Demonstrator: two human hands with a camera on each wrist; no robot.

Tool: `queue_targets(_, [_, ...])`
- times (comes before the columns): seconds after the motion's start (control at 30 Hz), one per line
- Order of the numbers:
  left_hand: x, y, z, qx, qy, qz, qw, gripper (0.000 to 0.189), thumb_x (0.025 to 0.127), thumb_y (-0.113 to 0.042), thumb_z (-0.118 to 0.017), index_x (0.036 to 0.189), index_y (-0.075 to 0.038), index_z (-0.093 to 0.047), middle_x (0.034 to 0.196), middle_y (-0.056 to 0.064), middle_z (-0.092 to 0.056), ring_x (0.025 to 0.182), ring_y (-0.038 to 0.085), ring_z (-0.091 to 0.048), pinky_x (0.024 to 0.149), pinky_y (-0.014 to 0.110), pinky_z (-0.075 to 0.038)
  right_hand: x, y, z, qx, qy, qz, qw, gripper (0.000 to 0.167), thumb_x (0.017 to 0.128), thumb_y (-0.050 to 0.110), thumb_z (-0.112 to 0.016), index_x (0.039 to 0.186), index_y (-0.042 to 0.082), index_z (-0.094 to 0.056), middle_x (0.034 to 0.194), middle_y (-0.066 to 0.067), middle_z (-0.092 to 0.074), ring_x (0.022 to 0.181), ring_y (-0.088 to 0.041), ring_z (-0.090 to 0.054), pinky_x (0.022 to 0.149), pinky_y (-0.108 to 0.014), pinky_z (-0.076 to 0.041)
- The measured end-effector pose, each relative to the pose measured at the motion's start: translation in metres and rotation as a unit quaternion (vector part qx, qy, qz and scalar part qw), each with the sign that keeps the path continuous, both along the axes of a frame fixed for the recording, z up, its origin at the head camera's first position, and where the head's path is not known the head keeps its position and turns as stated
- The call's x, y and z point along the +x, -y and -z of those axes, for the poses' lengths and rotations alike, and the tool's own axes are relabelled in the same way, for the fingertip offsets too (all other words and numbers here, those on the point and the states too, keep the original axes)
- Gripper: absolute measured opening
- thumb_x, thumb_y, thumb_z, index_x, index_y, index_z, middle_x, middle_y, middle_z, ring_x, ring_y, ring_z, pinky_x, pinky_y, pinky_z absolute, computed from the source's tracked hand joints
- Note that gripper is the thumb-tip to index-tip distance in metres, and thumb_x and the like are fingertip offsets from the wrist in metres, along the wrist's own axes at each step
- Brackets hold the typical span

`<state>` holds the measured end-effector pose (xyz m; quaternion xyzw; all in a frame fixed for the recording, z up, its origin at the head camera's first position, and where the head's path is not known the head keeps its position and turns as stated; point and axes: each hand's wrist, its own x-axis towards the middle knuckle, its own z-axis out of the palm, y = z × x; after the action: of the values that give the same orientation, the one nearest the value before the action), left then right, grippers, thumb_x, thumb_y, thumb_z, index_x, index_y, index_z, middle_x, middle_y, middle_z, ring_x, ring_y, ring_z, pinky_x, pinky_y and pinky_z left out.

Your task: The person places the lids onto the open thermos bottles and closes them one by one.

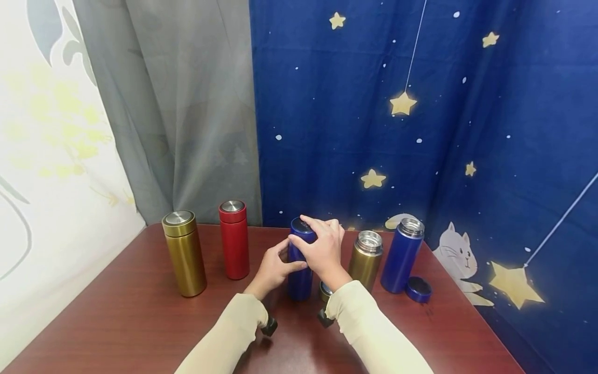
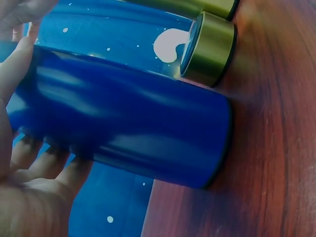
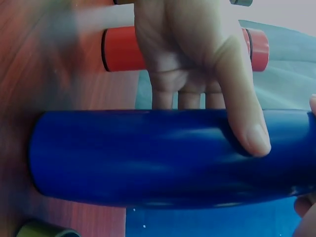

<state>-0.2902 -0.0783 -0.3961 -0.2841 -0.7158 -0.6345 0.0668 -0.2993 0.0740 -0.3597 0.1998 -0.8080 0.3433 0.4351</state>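
Blue bottle [image 1: 300, 284] stood upright, roughly midway between the side edges of the table [image 1: 121, 322]; the left hand [image 1: 272, 270] gripped its body, the right hand [image 1: 325, 246] its lid [image 1: 299, 228]; lid-turning seemed in hand; the next move likely called for a steady body.

Head camera looks forward-down over the bench [image 1: 117, 322] past its far edge; close sideways wrist views share the held blue vacuum flask [image 2: 128, 113].

1. Left hand [image 1: 274, 267]: lower, thumb and fingers curved in a grip.
2. Right hand [image 1: 326, 248]: higher, arched over, gripping; some fingertips look hidden, can't fully tell.
3. Forearms [image 1: 226, 335]: both sleeved, reaching forward, angled inward toward each other.
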Motion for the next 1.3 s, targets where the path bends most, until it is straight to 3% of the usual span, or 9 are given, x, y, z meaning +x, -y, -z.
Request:
queue_targets(0.17, [0.006, -0.005, -0.002, -0.017, -0.026, -0.054, 0.998, 0.07, 0.081, -0.015, -0.081, 0.139, 0.005, -0.048, 0.127, 0.021, -0.06, 0.112, 0.035, -0.062, 0.089, 0.043, -0.052, 0.0, 0.004, 0.003, -0.004, -0.04, 0.041, 0.9984, 0.053, 0.071, 0.045, -0.085, 0.115, 0.02, -0.073, 0.102, -0.002, -0.072, 0.086, -0.023, -0.047, 0.088, -0.049, -0.031])
queue_targets(0.33, [-0.008, -0.012, 0.017, -0.028, -0.024, -0.103, 0.9939, 0.074, 0.079, -0.02, -0.083, 0.14, 0.002, -0.048, 0.126, 0.02, -0.061, 0.112, 0.035, -0.061, 0.088, 0.047, -0.051, 0.001, 0.004, 0.002, 0.004, -0.036, 0.068, 0.997, 0.054, 0.071, 0.051, -0.083, 0.114, 0.02, -0.073, 0.101, -0.002, -0.072, 0.087, -0.024, -0.047, 0.087, -0.049, -0.031])
queue_targets(0.43, [-0.017, -0.011, 0.026, -0.027, -0.012, -0.09, 0.9955, 0.073, 0.078, -0.022, -0.083, 0.141, -0.004, -0.05, 0.127, 0.016, -0.062, 0.111, 0.031, -0.062, 0.089, 0.045, -0.051, 0.0, -0.001, -0.002, 0.021, 0.003, 0.046, 0.9987, 0.056, 0.072, 0.053, -0.081, 0.115, 0.018, -0.071, 0.103, -0.004, -0.069, 0.092, -0.025, -0.048, 0.085, -0.047, -0.035])
queue_targets(0.57, [-0.023, -0.005, 0.029, -0.007, 0.013, -0.009, 0.9999, 0.07, 0.079, -0.016, -0.082, 0.14, -0.005, -0.049, 0.125, 0.015, -0.063, 0.11, 0.029, -0.064, 0.091, 0.042, -0.052, -0.002, -0.011, -0.007, 0.03, 0.096, -0.049, 0.9937, 0.055, 0.075, 0.047, -0.081, 0.121, 0.019, -0.066, 0.11, -0.003, -0.063, 0.102, -0.022, -0.049, 0.086, -0.041, -0.044])
queue_targets(0.7, [-0.03, 0.006, 0.03, 0.005, 0.053, 0.084, 0.995, 0.068, 0.083, -0.008, -0.077, 0.142, -0.003, -0.046, 0.125, 0.018, -0.062, 0.112, 0.03, -0.062, 0.092, 0.042, -0.051, -0.004, -0.022, -0.009, -0.021, 0.205, -0.211, 0.9554, 0.052, 0.081, 0.024, -0.079, 0.129, 0.019, -0.062, 0.12, -0.003, -0.061, 0.106, -0.019, -0.054, 0.086, -0.039, -0.051])
queue_targets(0.87, [-0.038, 0.023, 0.029, 0.009, 0.097, 0.152, 0.9835, 0.065, 0.084, -0.003, -0.073, 0.142, 0.001, -0.044, 0.127, 0.02, -0.06, 0.113, 0.032, -0.061, 0.094, 0.045, -0.05, -0.005, -0.026, -0.012, -0.081, 0.295, -0.397, 0.8657, 0.055, 0.086, 0.004, -0.07, 0.138, 0.009, -0.052, 0.125, -0.013, -0.059, 0.108, -0.027, -0.06, 0.091, -0.04, -0.051])
queue_targets(0.97, [-0.041, 0.03, 0.027, 0.003, 0.119, 0.189, 0.9748, 0.065, 0.084, -0.004, -0.072, 0.142, 0.002, -0.044, 0.127, 0.019, -0.06, 0.114, 0.033, -0.059, 0.095, 0.047, -0.049, -0.006, -0.028, -0.013, -0.093, 0.325, -0.449, 0.8271, 0.058, 0.087, 0.0, -0.067, 0.141, 0.005, -0.047, 0.129, -0.016, -0.056, 0.112, -0.028, -0.058, 0.094, -0.04, -0.049])
queue_targets(1.07, [-0.042, 0.033, 0.025, -0.008, 0.133, 0.214, 0.9677, 0.066, 0.085, -0.008, -0.073, 0.143, 0.001, -0.043, 0.128, 0.019, -0.06, 0.116, 0.033, -0.058, 0.096, 0.048, -0.048, -0.005, -0.031, -0.015, -0.09, 0.338, -0.465, 0.8135, 0.059, 0.086, -0.001, -0.066, 0.141, 0.005, -0.047, 0.129, -0.015, -0.055, 0.113, -0.028, -0.057, 0.095, -0.041, -0.048])
queue_targets(1.3, [-0.042, 0.031, 0.021, -0.009, 0.12, 0.219, 0.9684, 0.066, 0.085, -0.009, -0.073, 0.143, 0.0, -0.043, 0.128, 0.018, -0.06, 0.115, 0.033, -0.059, 0.095, 0.047, -0.048, -0.006, -0.034, -0.022, -0.06, 0.332, -0.445, 0.8295, 0.055, 0.086, -0.001, -0.068, 0.138, 0.007, -0.052, 0.127, -0.012, -0.058, 0.111, -0.028, -0.06, 0.095, -0.041, -0.049])
